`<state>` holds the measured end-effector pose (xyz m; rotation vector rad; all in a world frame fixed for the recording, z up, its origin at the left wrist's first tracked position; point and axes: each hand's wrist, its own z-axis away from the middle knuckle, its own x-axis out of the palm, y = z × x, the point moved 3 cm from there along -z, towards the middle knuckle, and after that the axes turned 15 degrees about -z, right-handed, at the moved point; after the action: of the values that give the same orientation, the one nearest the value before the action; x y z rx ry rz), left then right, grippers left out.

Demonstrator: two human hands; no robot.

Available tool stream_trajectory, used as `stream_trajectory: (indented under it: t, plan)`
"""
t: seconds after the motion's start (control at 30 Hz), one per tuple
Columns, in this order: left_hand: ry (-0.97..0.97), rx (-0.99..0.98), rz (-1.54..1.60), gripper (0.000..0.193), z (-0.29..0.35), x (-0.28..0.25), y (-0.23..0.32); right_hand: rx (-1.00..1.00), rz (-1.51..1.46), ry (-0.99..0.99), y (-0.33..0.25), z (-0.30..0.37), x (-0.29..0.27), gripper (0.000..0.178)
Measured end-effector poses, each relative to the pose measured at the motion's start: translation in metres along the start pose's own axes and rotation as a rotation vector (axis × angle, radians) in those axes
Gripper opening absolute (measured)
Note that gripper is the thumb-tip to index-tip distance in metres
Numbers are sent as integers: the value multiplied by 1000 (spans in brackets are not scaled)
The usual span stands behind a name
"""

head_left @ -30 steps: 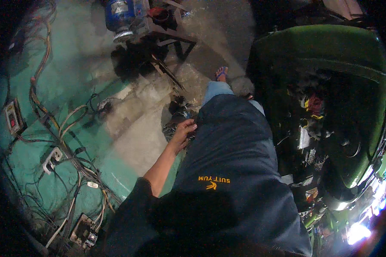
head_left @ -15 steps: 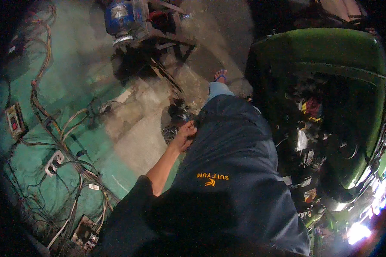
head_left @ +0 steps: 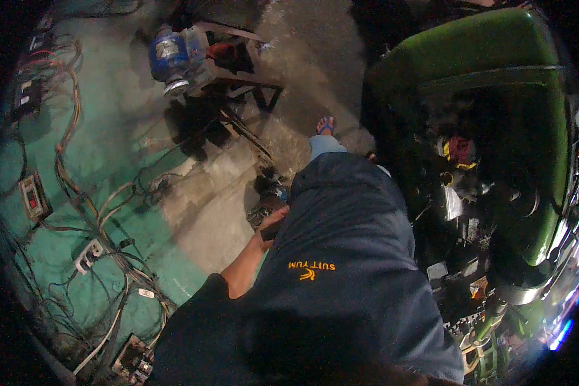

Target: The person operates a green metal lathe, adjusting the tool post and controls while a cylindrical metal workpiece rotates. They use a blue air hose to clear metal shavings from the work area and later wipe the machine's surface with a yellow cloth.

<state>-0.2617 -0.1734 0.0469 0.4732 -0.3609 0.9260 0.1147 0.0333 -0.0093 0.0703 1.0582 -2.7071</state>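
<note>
My left arm reaches down along the side of my dark shirt. At its end, my left hand (head_left: 277, 217) is closed around a small dark flat object (head_left: 271, 231), close against the dark cloth at my hip. What kind of object it is cannot be made out. Just beyond the fingers, a dark bundle (head_left: 259, 213) and other dark items stand by the wall. My right hand and arm are out of sight.
Cables (head_left: 67, 170) run down the green wall (head_left: 119, 116) on the left, past a switch box (head_left: 33, 197) and a white socket (head_left: 88, 256). Ahead stands a metal-legged stand (head_left: 241, 80) with a blue water bottle (head_left: 168, 55). A large green vehicle-like body (head_left: 476, 42) fills the right.
The dark flat object now shows in my left hand, where none was visible before. That hand sits slightly lower in view. My view has shifted a little, and my foot has changed place.
</note>
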Motion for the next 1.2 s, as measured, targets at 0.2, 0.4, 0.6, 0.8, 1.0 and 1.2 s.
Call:
stream_trajectory:
  t: [0.2,0.4,0.6,0.8,1.0,1.2]
  plan:
    - [111,-17,-295,28,-20,-11,-23,-12,-12,-9,0,-8,4,16]
    - [734,-39,-991,27,-42,-73,-38,-14,-2,-21,-5,-16,5,16]
    - [709,329,-900,23,-97,-101,35,-15,15,-36,-14,-20,15,17]
    - [441,217,-603,24,-112,-46,75,-10,20,-1,-20,-25,19,18]
    - [747,251,-967,18,-110,-37,132,1,5,58,-16,-24,28,20]
    - [929,534,-938,25,-114,-84,160,15,-27,148,-9,-18,37,23]
